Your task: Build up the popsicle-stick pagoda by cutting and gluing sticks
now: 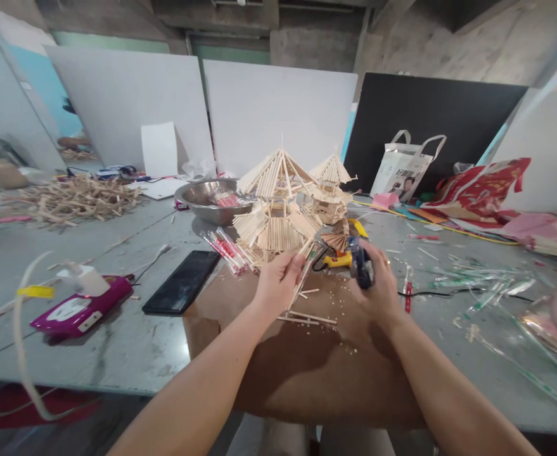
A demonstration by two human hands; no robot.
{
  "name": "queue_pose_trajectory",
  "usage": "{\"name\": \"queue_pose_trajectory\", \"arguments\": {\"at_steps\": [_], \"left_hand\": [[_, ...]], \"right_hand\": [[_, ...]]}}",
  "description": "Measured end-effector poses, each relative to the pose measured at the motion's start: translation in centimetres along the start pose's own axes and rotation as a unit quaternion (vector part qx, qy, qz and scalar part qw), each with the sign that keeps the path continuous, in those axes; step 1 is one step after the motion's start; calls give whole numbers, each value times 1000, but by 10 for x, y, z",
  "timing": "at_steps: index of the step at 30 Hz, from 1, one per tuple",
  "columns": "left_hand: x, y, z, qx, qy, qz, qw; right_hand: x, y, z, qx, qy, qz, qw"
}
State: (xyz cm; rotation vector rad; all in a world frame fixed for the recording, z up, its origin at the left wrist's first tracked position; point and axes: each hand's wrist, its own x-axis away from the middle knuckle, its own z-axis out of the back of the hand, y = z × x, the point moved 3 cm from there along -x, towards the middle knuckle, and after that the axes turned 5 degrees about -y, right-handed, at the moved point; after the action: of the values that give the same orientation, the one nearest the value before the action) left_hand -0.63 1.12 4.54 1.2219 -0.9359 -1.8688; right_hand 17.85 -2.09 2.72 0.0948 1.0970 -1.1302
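Observation:
A small pagoda-like model (278, 231) built of thin wooden sticks stands in front of me. At its near side, my left hand (281, 282) is closed, pinching a narrow clear wrapper with green marks (312, 253); thin sticks appear to be inside. My right hand (380, 278) curls around a dark, blue-black object (362, 265), whose kind I cannot make out. Just left of that object is a yellow tool part (338, 261) with a black cord. Loose sticks (313, 318) and small pale crumbs lie on the brown board (278, 367) below my hands.
A second stick model (329, 190) stands behind. To the left are a metal bowl (202, 199), a black phone (183, 282), a purple power strip (85, 307) and a stick pile (76, 197). Clear wrappers (487, 282) litter the right side; a white bag (402, 168) stands farther back.

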Motion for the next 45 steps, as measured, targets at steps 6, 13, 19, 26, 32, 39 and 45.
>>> {"name": "queue_pose_trajectory", "arguments": {"at_steps": [6, 13, 19, 26, 32, 39, 45], "left_hand": [[2, -8, -10, -138, -58, -62, 987], [2, -14, -17, -166, -94, -60, 980], [4, -15, -19, -148, -113, -45, 982], [4, -17, -21, -161, -132, -67, 976], [4, -16, -21, -169, -138, -72, 973], [4, -16, -21, -163, -148, -72, 973], [3, -15, -21, -171, -149, -77, 971]], "right_hand": [[2, 6, -15, 47, -79, 20, 996], [6, 3, -24, 60, -194, 15, 979], [11, -2, -28, 86, -205, 30, 975], [12, -2, -29, 112, -209, 36, 971], [12, -4, -29, 137, -209, 43, 967], [12, -4, -29, 149, -218, 29, 964], [12, -6, -30, 159, -235, 14, 959]]}}
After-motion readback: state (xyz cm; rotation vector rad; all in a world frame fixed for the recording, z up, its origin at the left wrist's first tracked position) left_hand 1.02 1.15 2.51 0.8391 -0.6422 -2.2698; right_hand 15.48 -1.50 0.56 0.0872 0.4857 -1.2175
